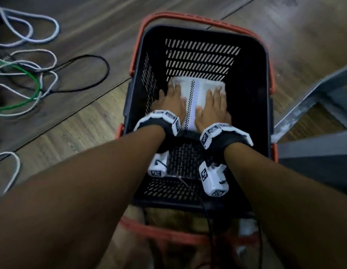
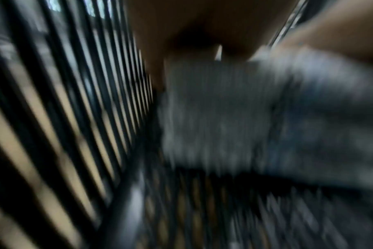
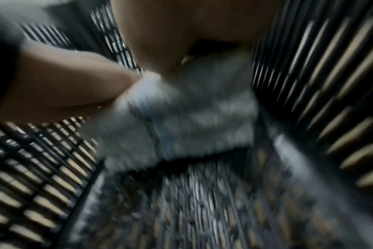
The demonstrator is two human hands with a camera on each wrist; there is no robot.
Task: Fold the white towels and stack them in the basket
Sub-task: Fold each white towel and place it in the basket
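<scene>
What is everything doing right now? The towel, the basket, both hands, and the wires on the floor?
white towel: folded, inside the basket, held from both sides.
basket: upright on the wooden floor, red handles down.
left hand: on the towel's left side, thumb on top.
right hand: on the towel's right side, thumb on top.
cables: loose loops on the floor, left of the basket.

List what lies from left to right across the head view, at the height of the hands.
Cables on the floor → basket's left wall → left hand → towel's checkered stripe → right hand → basket's right wall → grey metal frame.
</scene>
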